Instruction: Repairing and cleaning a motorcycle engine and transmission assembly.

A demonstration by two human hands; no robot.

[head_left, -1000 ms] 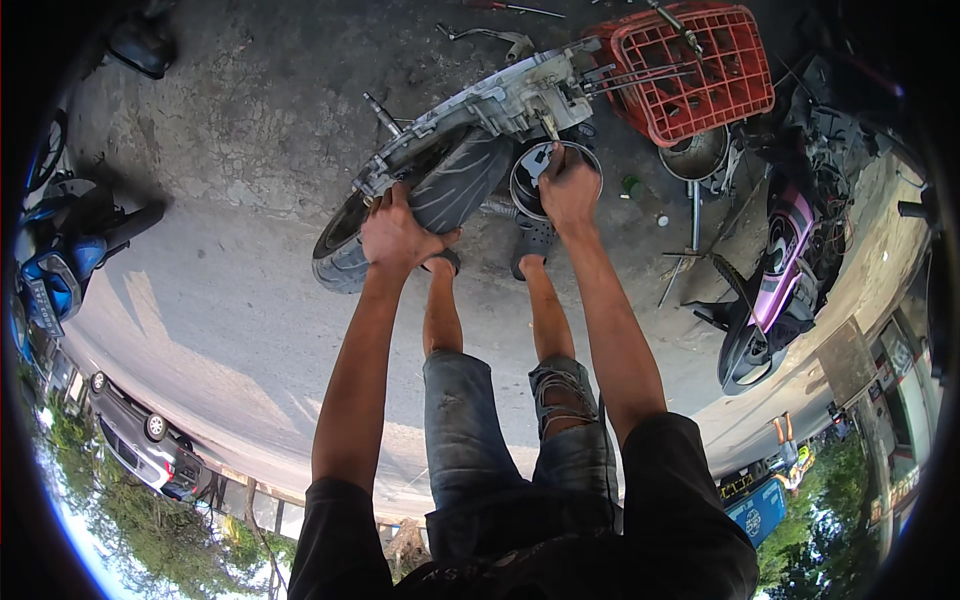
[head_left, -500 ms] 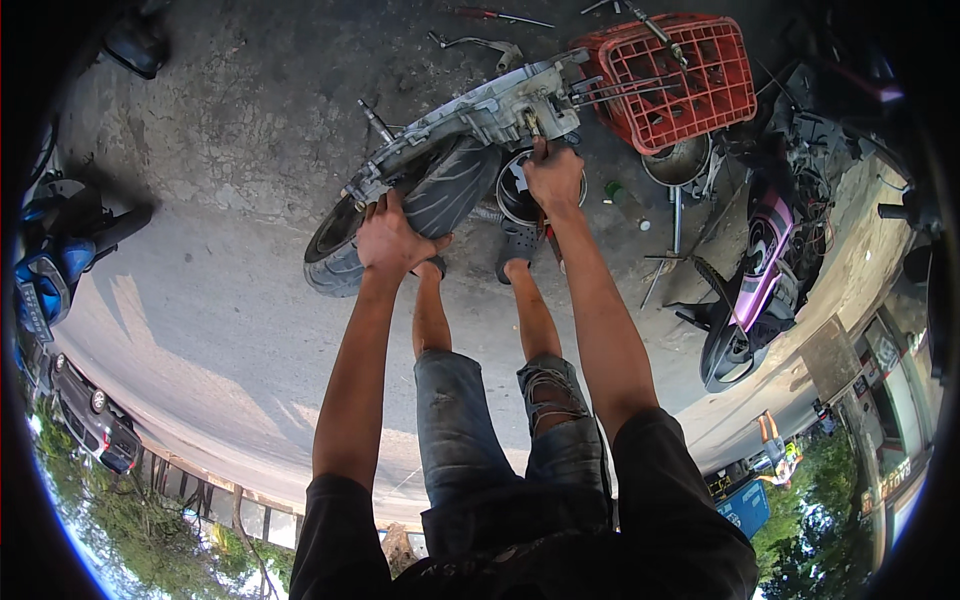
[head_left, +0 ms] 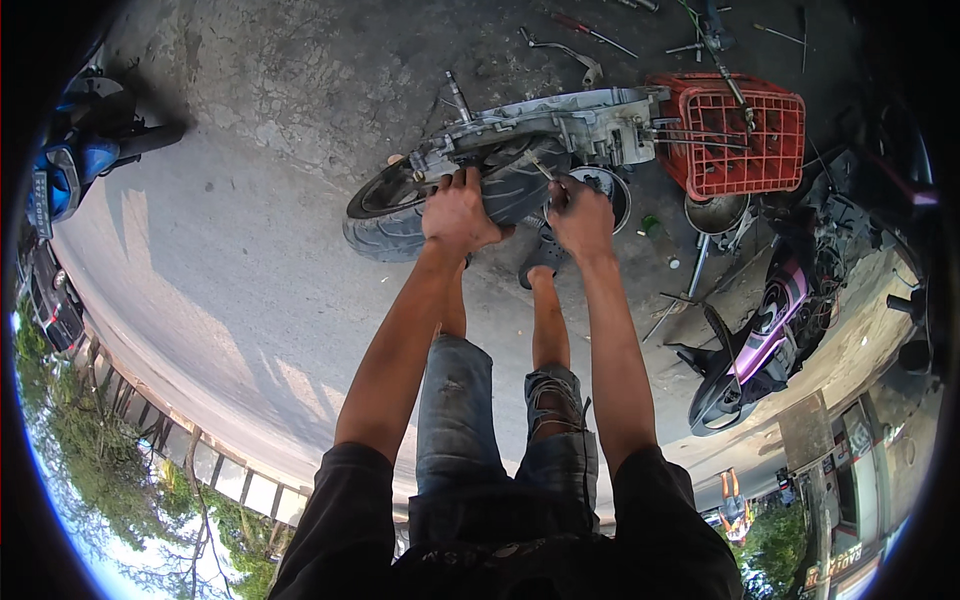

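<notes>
A scooter engine and transmission case [head_left: 600, 125], grey metal, stands on the ground with its rear wheel [head_left: 385, 230] attached. My left hand [head_left: 463, 215] lies over the tyre, fingers curled at its upper edge and thumb stretched across the tread. In my closed right hand [head_left: 583, 218] is a slim tool with a pale tip [head_left: 540, 164], its end against or just above the tyre beside the case; its exact kind is unclear. Just beyond this hand sits a round basin [head_left: 620, 200], partly hidden by the hand and wheel.
A red plastic crate [head_left: 745, 180] stands right of the engine, near a metal bowl [head_left: 715, 213] and a green bottle [head_left: 655, 232]. Hand tools, including a red-handled screwdriver [head_left: 590, 35], lie beyond. Motorcycle parts with a purple panel [head_left: 775, 315] are at right, a blue motorcycle [head_left: 95, 165] at left.
The view has swung, so the scene sits farther right. My right hand has brought the slim tool from the engine case to the tyre beside it. My left hand stays on the tyre.
</notes>
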